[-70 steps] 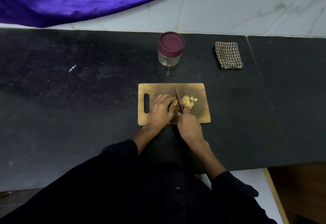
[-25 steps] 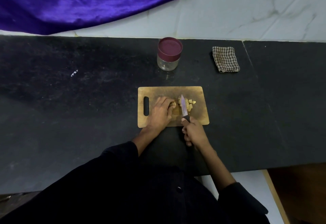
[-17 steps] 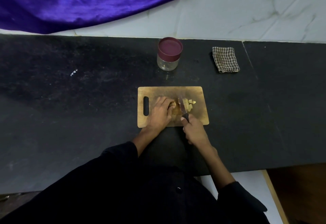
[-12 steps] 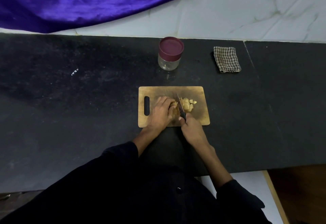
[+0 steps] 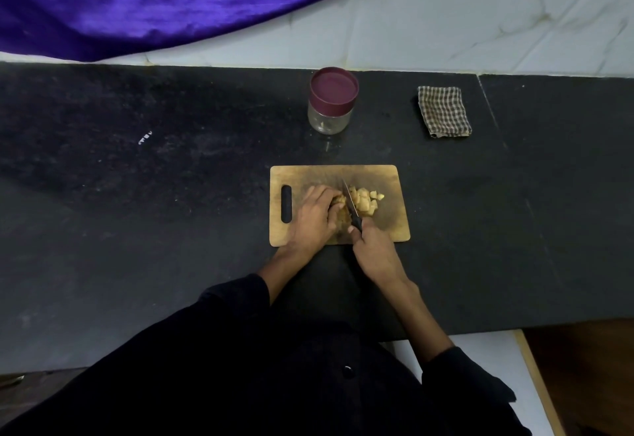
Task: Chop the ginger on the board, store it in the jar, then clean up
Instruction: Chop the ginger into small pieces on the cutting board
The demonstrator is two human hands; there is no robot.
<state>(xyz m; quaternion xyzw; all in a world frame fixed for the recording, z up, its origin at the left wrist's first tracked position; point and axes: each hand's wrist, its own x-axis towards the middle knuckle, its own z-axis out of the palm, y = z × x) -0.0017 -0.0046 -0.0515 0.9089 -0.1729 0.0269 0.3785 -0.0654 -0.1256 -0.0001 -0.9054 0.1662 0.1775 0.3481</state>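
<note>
The main risk, as I judge it, is the blade meeting a fingertip — the left hand [image 5: 317, 217] has its fingers curled over the uncut ginger [image 5: 339, 203] with the knife [image 5: 350, 204] edge right against them, so a skid off the knobbly root could nick a knuckle. Loose pieces could also roll off.

The counter [image 5: 137, 195] is dark speckled stone, matte. Near its middle, toward the front edge, lies the board [image 5: 387, 181] — worn wood, rounded corners, a slot handle at its left end. The jar [image 5: 332, 104], clear with a maroon lid still on, stands toward the back edge; a checked cloth [image 5: 444, 111] is folded to its right. The right hand [image 5: 375, 253] is wrapped round the knife's dark handle. Pale cut cubes [image 5: 367, 200] sit just right of the blade.
</note>
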